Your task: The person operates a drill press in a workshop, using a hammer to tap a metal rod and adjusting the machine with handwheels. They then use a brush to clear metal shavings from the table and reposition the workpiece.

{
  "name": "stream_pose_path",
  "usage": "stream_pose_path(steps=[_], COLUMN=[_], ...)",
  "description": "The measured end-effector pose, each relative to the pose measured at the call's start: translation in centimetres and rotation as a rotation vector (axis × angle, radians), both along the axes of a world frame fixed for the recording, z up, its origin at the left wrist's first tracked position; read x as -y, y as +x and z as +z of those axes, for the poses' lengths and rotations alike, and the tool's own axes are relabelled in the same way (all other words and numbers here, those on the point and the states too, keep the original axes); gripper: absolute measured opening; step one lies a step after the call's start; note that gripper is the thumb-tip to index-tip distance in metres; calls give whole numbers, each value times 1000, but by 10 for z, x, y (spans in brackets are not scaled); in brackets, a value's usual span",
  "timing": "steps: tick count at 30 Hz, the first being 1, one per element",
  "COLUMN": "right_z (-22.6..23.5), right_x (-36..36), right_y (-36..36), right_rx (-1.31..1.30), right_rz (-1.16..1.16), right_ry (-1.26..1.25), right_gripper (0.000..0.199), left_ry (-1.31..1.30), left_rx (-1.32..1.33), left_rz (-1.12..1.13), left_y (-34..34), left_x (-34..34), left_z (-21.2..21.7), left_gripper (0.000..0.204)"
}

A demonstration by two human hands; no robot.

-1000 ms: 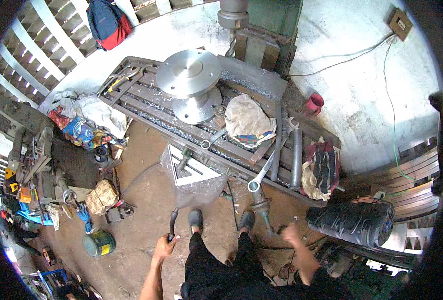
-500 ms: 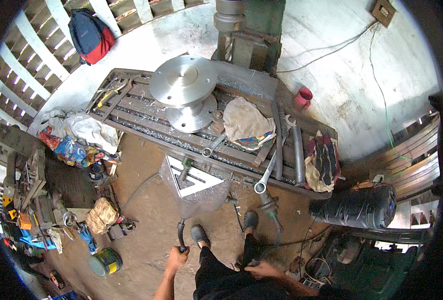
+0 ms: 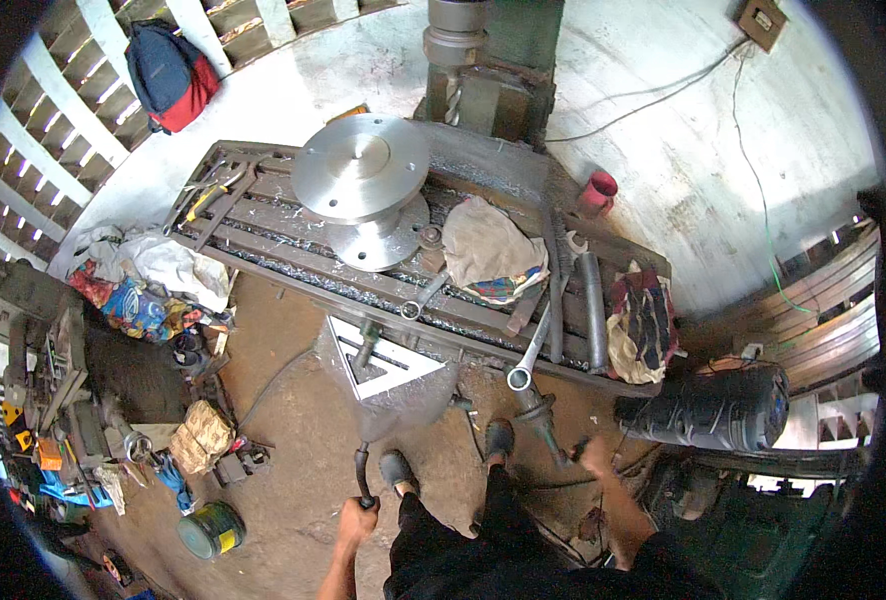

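Observation:
My left hand point(image 3: 359, 517) is closed round the dark grip of a crank handle point(image 3: 362, 468) below the front of the machine table. My right hand point(image 3: 597, 460) is at the end of a second crank handle point(image 3: 549, 432) further right, its fingers curled at the dark grip and partly hidden. On the slotted metal table point(image 3: 263, 262) stands a shiny flanged metal piece point(image 3: 361, 170), a wide round disc above a lower flange with bolt holes. The drill bit point(image 3: 453, 90) hangs behind it, apart from the disc. A ring spanner point(image 3: 520, 377) juts over the table's front edge.
A grey cloth point(image 3: 493, 245), a metal tube point(image 3: 590, 310), pliers point(image 3: 213, 195) and metal shavings lie on the table. A white triangular frame point(image 3: 393, 378) sits at its front. To the right lies a black cylinder point(image 3: 708, 410); a green tin point(image 3: 211, 530) stands on the floor at left.
My right hand has moved from beside my trousers, out to the right and forward, to the right crank handle. The left hand stays on its crank. The view has shifted slightly.

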State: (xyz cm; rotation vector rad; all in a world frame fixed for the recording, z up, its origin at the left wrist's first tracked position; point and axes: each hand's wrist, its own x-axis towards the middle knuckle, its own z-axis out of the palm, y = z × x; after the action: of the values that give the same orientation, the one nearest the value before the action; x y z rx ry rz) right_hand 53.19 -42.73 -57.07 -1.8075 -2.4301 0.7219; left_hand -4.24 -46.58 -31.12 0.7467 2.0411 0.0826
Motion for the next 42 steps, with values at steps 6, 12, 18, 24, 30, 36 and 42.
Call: stream_pose_path(steps=[6, 12, 18, 24, 30, 36, 42], right_z=[257, 366, 131, 200, 382, 241, 75], right_x=[40, -36, -17, 81, 8, -55, 6], right_y=[-234, -36, -102, -216, -96, -26, -118], right_rx=[-68, -403, -95, 127, -161, 146, 304], right_rz=[-327, -652, -780, -340, -668, -982, -502], right_ry=[-1017, -212, -327, -924, -384, -212, -916], right_gripper=[70, 46, 36, 73, 50, 28, 70], left_ry=[-18, 81, 7, 40, 105, 139, 187], left_rx=[-88, 53, 25, -357, -578, -651, -273], left_rz=[-11, -74, -138, -456, -58, -51, -112], left_y=[7, -13, 44, -82, -163, -106, -39], left_x=[-4, 9, 17, -54, -23, -43, 11], left_z=[0, -9, -96, -181, -89, -16, -9], left_gripper=[41, 37, 35, 22, 30, 32, 31])
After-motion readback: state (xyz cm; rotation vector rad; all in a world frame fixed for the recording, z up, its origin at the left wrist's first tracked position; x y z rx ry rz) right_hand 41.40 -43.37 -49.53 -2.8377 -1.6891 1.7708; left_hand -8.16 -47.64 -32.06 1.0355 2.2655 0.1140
